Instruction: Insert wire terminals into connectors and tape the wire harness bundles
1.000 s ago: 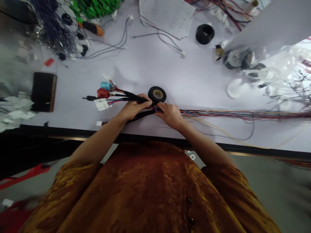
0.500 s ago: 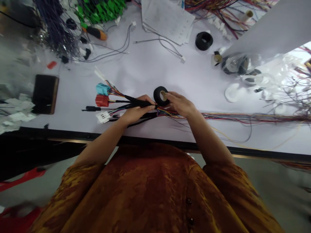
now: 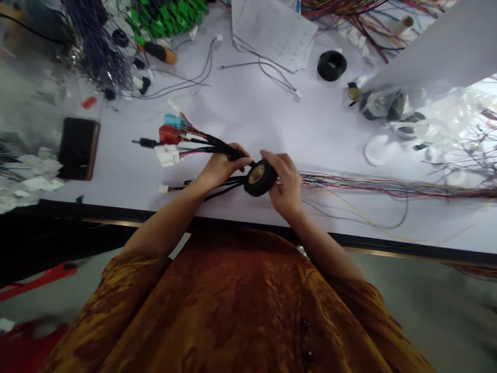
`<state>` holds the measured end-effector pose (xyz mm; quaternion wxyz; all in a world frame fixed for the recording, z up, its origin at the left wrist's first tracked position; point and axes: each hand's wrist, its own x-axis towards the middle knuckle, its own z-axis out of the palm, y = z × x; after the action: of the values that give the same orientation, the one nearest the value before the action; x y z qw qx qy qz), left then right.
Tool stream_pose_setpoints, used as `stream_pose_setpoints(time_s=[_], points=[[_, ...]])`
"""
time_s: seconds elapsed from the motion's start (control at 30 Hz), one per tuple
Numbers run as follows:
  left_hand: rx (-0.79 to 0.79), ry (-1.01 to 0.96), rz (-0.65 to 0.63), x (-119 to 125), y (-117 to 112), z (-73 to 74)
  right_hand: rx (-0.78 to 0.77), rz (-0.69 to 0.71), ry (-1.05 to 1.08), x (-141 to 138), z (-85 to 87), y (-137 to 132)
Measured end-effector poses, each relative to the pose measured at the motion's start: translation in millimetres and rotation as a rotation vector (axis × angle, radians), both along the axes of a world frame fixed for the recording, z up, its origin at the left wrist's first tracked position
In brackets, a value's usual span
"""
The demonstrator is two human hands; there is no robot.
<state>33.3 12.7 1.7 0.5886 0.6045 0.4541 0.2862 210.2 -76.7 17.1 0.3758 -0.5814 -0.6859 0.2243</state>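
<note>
My left hand (image 3: 224, 168) is shut around the black-wrapped trunk of a wire harness (image 3: 217, 151). My right hand (image 3: 285, 182) grips a roll of black cloth harness tape (image 3: 258, 177) with a pale core, holding it over the harness wires. The roll sits just right of my left fingertips, and its fingers wrap its right side. Several connectors fan out to the left of my left hand: a red one (image 3: 170, 134), a blue one (image 3: 173, 121), a white one (image 3: 166, 155) and a black plug (image 3: 145, 142). Loose multicoloured wires (image 3: 388, 186) run off to the right.
White-topped table with a dark front edge (image 3: 233, 226) right below my forearms. A black phone (image 3: 78, 148), papers (image 3: 275, 31), a black tape roll (image 3: 332, 65), a plastic bag (image 3: 382, 102), an orange-handled screwdriver (image 3: 159, 52) and wire bundles lie further out.
My right hand has picked the tape roll up off the table and brought it down over the harness. The harness ends have shifted slightly, and my left hand keeps its grip.
</note>
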Motion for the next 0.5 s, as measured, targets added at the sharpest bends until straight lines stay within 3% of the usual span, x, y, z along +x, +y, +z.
stream_pose_setpoints(time_s=[0.23,0.4,0.5], points=[[0.157,0.219,-0.17,9,14,30.8,-0.074,0.044,-0.142,-39,-25.8,-25],[0.129,0.22,-0.224,21,15,40.6,-0.145,0.094,-0.154,-38,-16.6,-29],[0.133,0.198,-0.228,22,8,39.7,-0.165,0.137,0.016,-19,-9.8,-23]])
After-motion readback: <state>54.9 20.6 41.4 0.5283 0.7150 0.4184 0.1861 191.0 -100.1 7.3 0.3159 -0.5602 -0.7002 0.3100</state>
